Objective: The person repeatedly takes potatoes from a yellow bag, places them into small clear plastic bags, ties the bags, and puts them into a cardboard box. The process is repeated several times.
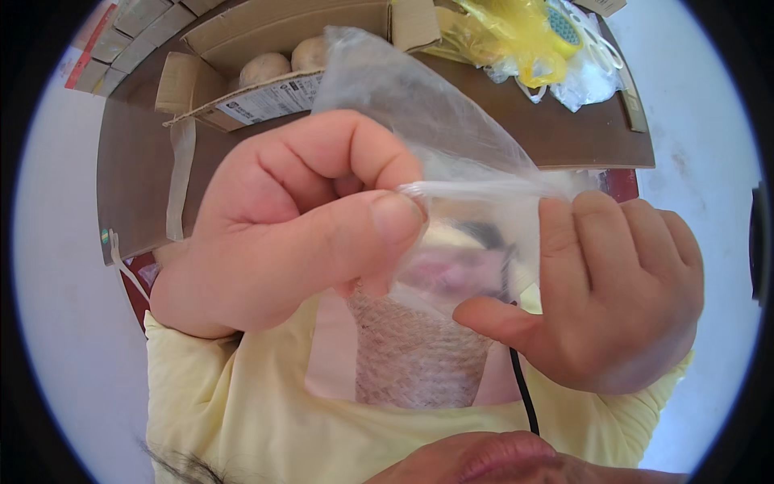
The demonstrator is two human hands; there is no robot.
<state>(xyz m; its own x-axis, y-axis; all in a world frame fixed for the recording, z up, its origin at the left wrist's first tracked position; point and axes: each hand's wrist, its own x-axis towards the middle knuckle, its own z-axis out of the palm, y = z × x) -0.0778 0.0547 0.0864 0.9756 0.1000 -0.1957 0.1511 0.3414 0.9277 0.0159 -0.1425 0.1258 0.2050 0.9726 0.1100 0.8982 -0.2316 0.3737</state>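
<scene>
A clear plastic bag (417, 115) is stretched out in front of me, with one edge drawn into a narrow white strand. My left hand (308, 224) pinches the end of that strand between thumb and curled index finger. At the other end, my right hand (617, 290) touches the bag near the fingertips, its thumb held apart. Whether those fingers grip the film is hidden. Through and below the bag, a rough woven light-brown thing (420, 357) shows near my lap.
On the brown table (484, 133) behind stands an open cardboard box (272, 103) with round brownish objects. Yellow and clear plastic bags (520, 42) lie at the back right. Small boxes (130, 36) are stacked at the far left. A black cable (523, 387) hangs by my chest.
</scene>
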